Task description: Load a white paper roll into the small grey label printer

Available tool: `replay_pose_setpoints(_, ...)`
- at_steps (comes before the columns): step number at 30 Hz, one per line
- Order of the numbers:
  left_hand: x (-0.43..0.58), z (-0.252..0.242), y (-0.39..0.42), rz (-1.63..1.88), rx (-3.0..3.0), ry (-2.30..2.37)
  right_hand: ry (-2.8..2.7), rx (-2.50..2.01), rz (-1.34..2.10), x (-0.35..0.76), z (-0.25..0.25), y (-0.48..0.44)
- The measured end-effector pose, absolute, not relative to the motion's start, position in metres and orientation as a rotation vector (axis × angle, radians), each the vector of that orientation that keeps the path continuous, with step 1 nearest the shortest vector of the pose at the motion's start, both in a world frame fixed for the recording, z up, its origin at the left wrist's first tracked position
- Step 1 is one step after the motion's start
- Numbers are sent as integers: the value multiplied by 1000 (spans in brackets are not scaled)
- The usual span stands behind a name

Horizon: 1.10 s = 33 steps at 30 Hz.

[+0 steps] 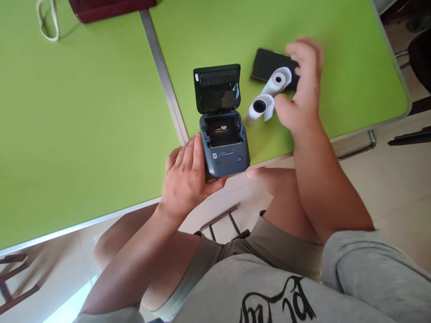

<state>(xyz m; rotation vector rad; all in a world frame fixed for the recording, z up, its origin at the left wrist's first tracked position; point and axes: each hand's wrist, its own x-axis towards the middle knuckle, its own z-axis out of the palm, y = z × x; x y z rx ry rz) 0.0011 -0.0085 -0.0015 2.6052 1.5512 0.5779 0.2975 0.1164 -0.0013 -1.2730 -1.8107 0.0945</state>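
A small blue-grey label printer [226, 159] stands near the front edge of the green table, its dark lid [217, 92] tipped up and back. The paper bay inside shows no roll. My left hand [185, 175] rests against the printer's left side, fingers stretched along it and thumb by its front. My right hand [305, 85] hovers at the right with fingers apart and slightly blurred, holding nothing. Close to its thumb stand two white paper rolls, the nearer roll [256, 111] with a dark core and the farther roll [273, 85], both with loose ends curling out.
A black phone [269, 63] lies behind the rolls, partly covered by them and my right hand. A dark red case [111, 9] and a white cord loop [49, 22] are at the far left. A metal seam [164, 76] crosses the green table [84, 112].
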Motion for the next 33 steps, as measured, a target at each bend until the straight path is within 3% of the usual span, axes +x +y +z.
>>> replay_pose_setpoints(10, 0, -1, -8, 579, 2611, 1541, -1788, -1464, 243, 293, -23, 115)
replay_pose_setpoints(19, 0, -1, -8, 570, 2590, 1554, -1525, -1159, 109, 269, 24, 75)
replay_pose_setpoints(24, 1, -1, -9, 562, 2568, 1567, -1932, -951, 94, 225, 33, 43)
replay_pose_setpoints(28, 2, -1, -9, 552, 2575, 1577, -2060, -1162, 173, 209, 29, 52)
replay_pose_setpoints(33, 1, -1, -9, 572, 2591, 1555, -2225, -1121, 97, 209, 32, 69)
